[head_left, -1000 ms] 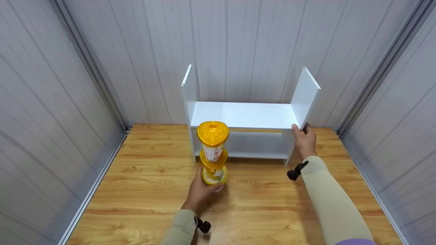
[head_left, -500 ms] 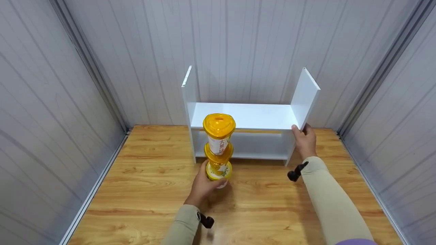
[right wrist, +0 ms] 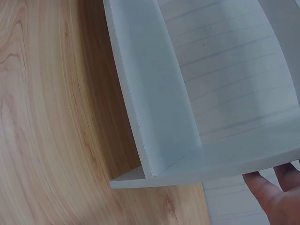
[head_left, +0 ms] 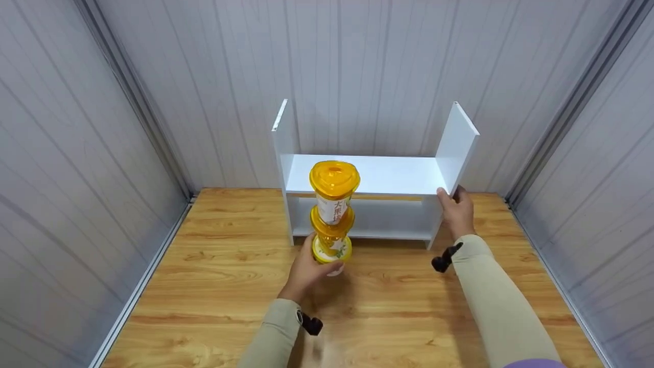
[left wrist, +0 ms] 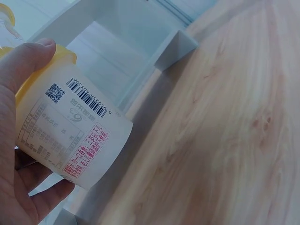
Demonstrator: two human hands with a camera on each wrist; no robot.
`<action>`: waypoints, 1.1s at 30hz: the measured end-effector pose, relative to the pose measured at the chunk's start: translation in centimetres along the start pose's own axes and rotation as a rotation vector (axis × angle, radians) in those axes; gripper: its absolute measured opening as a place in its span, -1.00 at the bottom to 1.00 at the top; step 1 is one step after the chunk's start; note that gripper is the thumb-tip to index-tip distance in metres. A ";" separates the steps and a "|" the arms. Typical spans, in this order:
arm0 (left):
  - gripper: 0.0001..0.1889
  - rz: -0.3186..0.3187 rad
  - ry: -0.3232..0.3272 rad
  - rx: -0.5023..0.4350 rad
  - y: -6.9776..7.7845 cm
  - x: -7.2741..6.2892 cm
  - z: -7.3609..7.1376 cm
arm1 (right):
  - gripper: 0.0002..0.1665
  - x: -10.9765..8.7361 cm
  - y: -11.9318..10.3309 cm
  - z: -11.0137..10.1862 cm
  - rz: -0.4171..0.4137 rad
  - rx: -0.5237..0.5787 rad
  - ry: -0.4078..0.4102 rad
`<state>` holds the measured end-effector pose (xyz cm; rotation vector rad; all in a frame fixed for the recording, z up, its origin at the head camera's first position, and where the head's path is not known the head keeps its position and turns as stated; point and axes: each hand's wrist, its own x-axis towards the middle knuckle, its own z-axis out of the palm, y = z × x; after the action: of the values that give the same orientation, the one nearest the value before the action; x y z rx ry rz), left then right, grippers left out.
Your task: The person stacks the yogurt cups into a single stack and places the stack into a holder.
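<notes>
My left hand point(head_left: 305, 271) grips a stack of jelly cups point(head_left: 333, 209) with yellow lids, holding it low down in front of a small white shelf point(head_left: 388, 174). In the left wrist view the thumb lies over the yellow rim of the lowest jelly cup point(left wrist: 79, 122), whose printed label with barcode and red text faces the camera. That cup's base is above the wooden floor. At the shelf's right side panel my right hand point(head_left: 458, 212) holds the edge, thumb in front and fingers behind. Only its fingers point(right wrist: 267, 187) show in the right wrist view, on the panel's edge.
The shelf has two tall side panels point(head_left: 457, 145), an upper board and a lower board point(head_left: 388, 232). It stands on a wood-grain surface point(head_left: 225, 286) near the grey panelled back wall point(head_left: 357, 71). Grey walls rise left and right.
My left hand has moved forward and a little to the right with the jelly cups, closer to the shelf. My right hand stays on the side panel.
</notes>
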<state>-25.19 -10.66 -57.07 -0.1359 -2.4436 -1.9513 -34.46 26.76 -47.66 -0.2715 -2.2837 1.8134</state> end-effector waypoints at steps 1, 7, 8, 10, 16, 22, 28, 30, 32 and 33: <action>0.13 0.004 -0.003 -0.001 0.1 0.1 -0.1 | -0.01 0.0 0.0 -0.1 0.008 -0.001 -0.006; 0.11 0.012 -0.013 -0.010 1.2 0.7 -0.1 | 0.02 0.2 -0.2 -0.3 0.053 -0.011 -0.024; 0.11 0.010 -0.014 -0.009 1.4 0.8 0.0 | 0.02 0.2 -0.2 -0.3 0.059 -0.011 -0.025; 0.11 0.008 -0.017 -0.009 1.8 1.0 0.0 | 0.03 0.3 -0.2 -0.3 0.070 -0.012 -0.026; 0.09 0.020 -0.020 -0.015 2.5 1.4 0.0 | 0.06 0.4 -0.1 -0.2 0.074 -0.018 -0.038; 0.10 0.050 -0.012 0.009 3.2 1.5 0.3 | 0.08 0.3 -0.1 -0.3 0.092 -0.009 -0.059; 0.10 0.084 -0.006 0.039 4.1 1.7 0.1 | 0.11 0.3 -0.4 -0.3 0.156 0.031 -0.102; 0.10 0.088 -0.011 0.036 4.4 1.8 0.1 | 0.12 0.4 -0.6 -0.3 0.183 0.047 -0.118; 0.09 0.094 -0.018 0.038 4.8 2.0 0.0 | 0.11 0.4 -0.8 -0.2 0.195 0.054 -0.127; 0.08 0.098 -0.021 0.039 5.0 2.1 0.0 | 0.11 0.4 -0.8 -0.3 0.201 0.058 -0.133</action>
<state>-26.89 -9.46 -52.07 -0.2712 -2.4360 -1.8710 -34.81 26.94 -46.76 -0.3951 -2.3623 2.0490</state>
